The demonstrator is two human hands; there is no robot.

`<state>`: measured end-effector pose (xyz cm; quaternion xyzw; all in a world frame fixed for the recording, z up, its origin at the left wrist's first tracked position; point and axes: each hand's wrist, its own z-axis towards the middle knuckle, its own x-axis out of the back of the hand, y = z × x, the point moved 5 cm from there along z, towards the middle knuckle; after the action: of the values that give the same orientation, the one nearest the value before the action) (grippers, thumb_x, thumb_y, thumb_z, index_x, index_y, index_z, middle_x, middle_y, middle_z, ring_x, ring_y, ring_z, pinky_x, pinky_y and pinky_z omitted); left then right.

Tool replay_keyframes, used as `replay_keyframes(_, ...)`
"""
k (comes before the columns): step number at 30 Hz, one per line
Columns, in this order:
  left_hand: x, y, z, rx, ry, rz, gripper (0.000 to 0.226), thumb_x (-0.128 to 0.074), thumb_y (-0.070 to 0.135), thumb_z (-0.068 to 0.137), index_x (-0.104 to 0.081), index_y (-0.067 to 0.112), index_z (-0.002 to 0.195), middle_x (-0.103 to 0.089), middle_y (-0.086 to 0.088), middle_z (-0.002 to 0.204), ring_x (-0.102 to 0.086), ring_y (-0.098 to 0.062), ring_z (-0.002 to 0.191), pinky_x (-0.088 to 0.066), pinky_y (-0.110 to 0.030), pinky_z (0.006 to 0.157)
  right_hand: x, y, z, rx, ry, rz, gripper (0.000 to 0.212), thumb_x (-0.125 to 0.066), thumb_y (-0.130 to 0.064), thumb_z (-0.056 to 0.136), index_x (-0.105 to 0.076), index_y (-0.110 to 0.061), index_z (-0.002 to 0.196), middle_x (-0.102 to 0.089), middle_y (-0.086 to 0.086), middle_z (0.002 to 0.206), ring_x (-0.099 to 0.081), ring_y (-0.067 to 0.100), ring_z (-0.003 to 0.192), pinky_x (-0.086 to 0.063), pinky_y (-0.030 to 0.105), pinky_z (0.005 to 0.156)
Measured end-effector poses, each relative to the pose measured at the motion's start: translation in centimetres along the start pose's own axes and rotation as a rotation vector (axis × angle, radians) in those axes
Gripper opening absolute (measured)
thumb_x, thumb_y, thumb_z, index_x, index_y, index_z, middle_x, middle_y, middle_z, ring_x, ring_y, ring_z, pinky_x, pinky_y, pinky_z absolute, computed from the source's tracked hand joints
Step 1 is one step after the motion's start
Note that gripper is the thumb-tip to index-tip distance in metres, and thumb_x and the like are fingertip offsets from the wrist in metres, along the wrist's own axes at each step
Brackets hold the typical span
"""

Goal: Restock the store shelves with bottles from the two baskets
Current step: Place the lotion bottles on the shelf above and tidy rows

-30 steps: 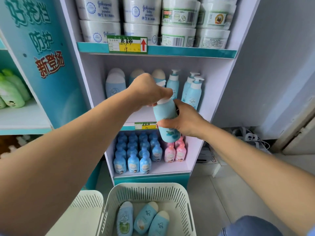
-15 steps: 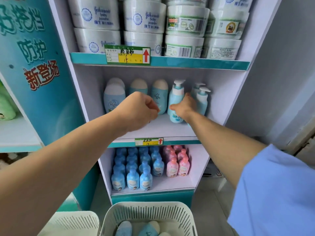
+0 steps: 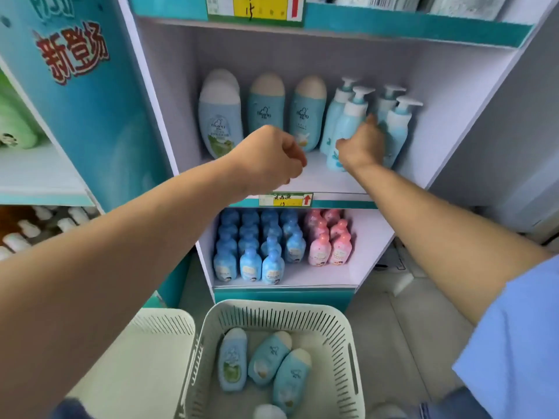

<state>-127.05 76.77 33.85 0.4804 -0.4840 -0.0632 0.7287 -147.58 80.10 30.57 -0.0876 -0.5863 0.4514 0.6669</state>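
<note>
My right hand [image 3: 363,145] grips a light blue pump bottle [image 3: 344,128], which stands upright on the middle shelf [image 3: 317,181] among other pump bottles [image 3: 397,128]. My left hand [image 3: 269,157] hovers in front of the same shelf with its fingers curled and nothing in it. Tall blue bottles with rounded caps [image 3: 266,107] stand at the shelf's left and middle. Below me, a white slotted basket [image 3: 272,308] holds three similar blue bottles [image 3: 269,356] lying down, plus one cap at the bottom edge. A second white basket [image 3: 163,322] stands to its left.
The bottom shelf carries several small blue bottles [image 3: 251,246] and pink bottles [image 3: 328,240]. A teal side panel [image 3: 78,95] with red lettering walls the unit's left. Another shelf unit with green bottles [image 3: 15,128] lies further left. Grey floor [image 3: 393,328] runs to the right.
The pump bottle went from held in mid-air by both hands to standing on the middle shelf. My left hand let go of its top and drew back. The view tilted down.
</note>
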Motion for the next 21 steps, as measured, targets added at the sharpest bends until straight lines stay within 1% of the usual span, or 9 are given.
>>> replay_keyframes(3,-1.8,-2.0,-1.5,0.033,-0.065,0.028,0.015,-0.056,0.004,0.085,-0.069,0.011,0.089,-0.065,-0.01,0.075,-0.058,-0.019,0.067,-0.056,-0.037,0.079,0.9,-0.8,-5.0,0.245,-0.009,0.116,0.046,-0.058,-0.011,0.084,-0.047,-0.006,0.129,-0.054,0.01,0.131,-0.054,0.025,0.114,-0.042,0.03,0.095)
replay_keyframes(6,-4.9,-5.4,-3.3,0.117,-0.19,0.143,0.021,-0.051,0.005,0.087,-0.07,0.003,0.097,-0.068,-0.014,0.081,-0.059,-0.022,0.067,-0.055,-0.032,0.074,0.5,-0.2,-11.9,0.487,-0.141,0.262,0.03,-0.057,-0.007,0.081,-0.061,-0.005,0.111,-0.063,0.008,0.111,-0.057,0.016,0.09,-0.047,0.025,0.082)
replay_keyframes(8,-7.6,-8.7,-4.5,0.196,-0.308,0.191,0.025,-0.048,0.005,0.087,-0.069,-0.003,0.099,-0.068,-0.018,0.084,-0.058,-0.023,0.065,-0.054,-0.032,0.071,-1.2,1.5,-15.9,0.541,-0.26,0.25,0.024,-0.058,-0.003,0.081,-0.064,-0.004,0.104,-0.065,0.008,0.102,-0.057,0.014,0.082,-0.048,0.025,0.077)
replay_keyframes(12,-13.2,-16.0,-6.9,0.334,-0.511,0.304,0.016,-0.051,0.007,0.09,-0.066,0.006,0.088,-0.068,-0.01,0.078,-0.062,-0.014,0.055,-0.053,-0.02,0.059,-6.8,6.7,-21.5,0.533,-0.534,0.102,0.022,-0.058,0.003,0.081,-0.067,-0.003,0.1,-0.066,0.012,0.096,-0.059,0.02,0.082,-0.049,0.031,0.078)
replay_keyframes(14,-15.7,-19.3,-8.1,0.369,-0.588,0.329,0.019,-0.05,0.004,0.089,-0.068,-0.002,0.089,-0.067,-0.012,0.07,-0.061,-0.019,0.056,-0.052,-0.023,0.057,-9.7,9.4,-23.7,0.502,-0.676,0.011,0.021,-0.058,0.001,0.082,-0.067,-0.003,0.1,-0.067,0.013,0.096,-0.06,0.024,0.086,-0.045,0.027,0.077)
replay_keyframes(16,-17.5,-21.9,-9.2,0.376,-0.638,0.389,0.021,-0.051,0.004,0.088,-0.065,0.003,0.072,-0.06,-0.002,0.05,-0.055,-0.007,0.035,-0.046,-0.017,0.044,-12.3,11.9,-25.5,0.444,-0.782,-0.05,0.019,-0.059,-0.002,0.084,-0.068,-0.004,0.101,-0.068,0.013,0.098,-0.062,0.026,0.09,-0.046,0.03,0.079)
replay_keyframes(17,-18.2,-22.9,-9.6,0.382,-0.657,0.406,0.021,-0.052,0.005,0.088,-0.064,0.006,0.071,-0.058,-0.001,0.05,-0.048,-0.001,0.026,-0.043,-0.014,0.039,-13.5,13.0,-26.3,0.414,-0.825,-0.075,0.019,-0.059,-0.003,0.084,-0.068,-0.005,0.101,-0.069,0.012,0.099,-0.063,0.026,0.092,-0.047,0.031,0.08)
replay_keyframes(19,-19.0,-25.2,-10.2,0.438,-0.657,0.396,0.016,-0.054,0.007,0.089,-0.068,0.001,0.089,-0.062,-0.007,0.066,-0.046,-0.001,0.025,-0.04,-0.012,0.035,-16.2,15.1,-27.6,0.342,-0.906,-0.119,0.019,-0.058,-0.005,0.084,-0.068,-0.008,0.1,-0.07,0.011,0.101,-0.063,0.027,0.096,-0.046,0.031,0.081)
replay_keyframes(21,-19.5,-27.5,-10.6,0.501,-0.636,0.361,0.025,-0.053,0.01,0.09,-0.067,-0.002,0.107,-0.062,-0.01,0.083,-0.057,-0.009,0.048,-0.043,-0.015,0.044,-18.7,17.2,-28.8,0.23,-0.986,-0.16,0.021,-0.056,-0.007,0.083,-0.068,-0.008,0.1,-0.069,0.011,0.104,-0.062,0.027,0.098,-0.046,0.031,0.081)
